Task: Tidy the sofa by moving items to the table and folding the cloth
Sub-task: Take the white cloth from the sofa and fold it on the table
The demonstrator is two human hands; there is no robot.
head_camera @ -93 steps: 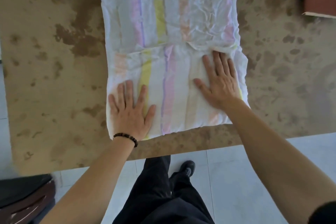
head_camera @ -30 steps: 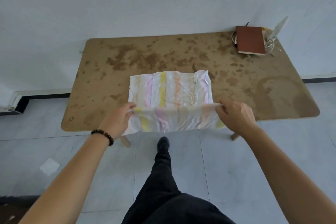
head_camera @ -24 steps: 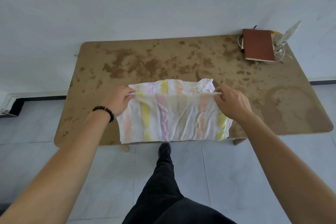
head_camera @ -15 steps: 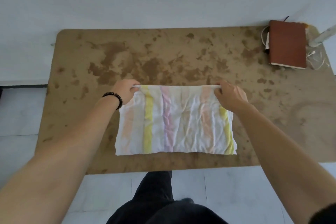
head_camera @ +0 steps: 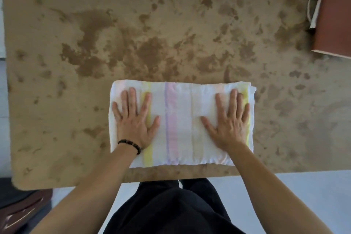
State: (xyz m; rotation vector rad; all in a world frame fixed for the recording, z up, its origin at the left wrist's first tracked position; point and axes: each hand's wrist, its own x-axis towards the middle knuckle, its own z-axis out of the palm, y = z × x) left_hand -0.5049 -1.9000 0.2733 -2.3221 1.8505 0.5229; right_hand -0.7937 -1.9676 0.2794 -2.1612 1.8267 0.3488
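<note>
A white cloth [head_camera: 180, 119] with pastel yellow, pink and purple stripes lies folded into a wide rectangle near the front edge of the brown mottled table [head_camera: 152, 34]. My left hand [head_camera: 133, 119], with a dark bead bracelet at the wrist, presses flat on the cloth's left part, fingers straight and spread. My right hand [head_camera: 228, 119] presses flat on the cloth's right part in the same way. Neither hand holds anything.
A brown notebook [head_camera: 334, 23] lies at the table's far right corner with a white cable [head_camera: 311, 11] beside it. A dark brown and black object [head_camera: 20, 209] sits on the floor at lower left. My dark trousers [head_camera: 171, 209] stand against the table's front edge.
Both hands carried the cloth's near edge over to the far edge, folding it in half, then let go and laid flat on top. The view has tilted down and closer.
</note>
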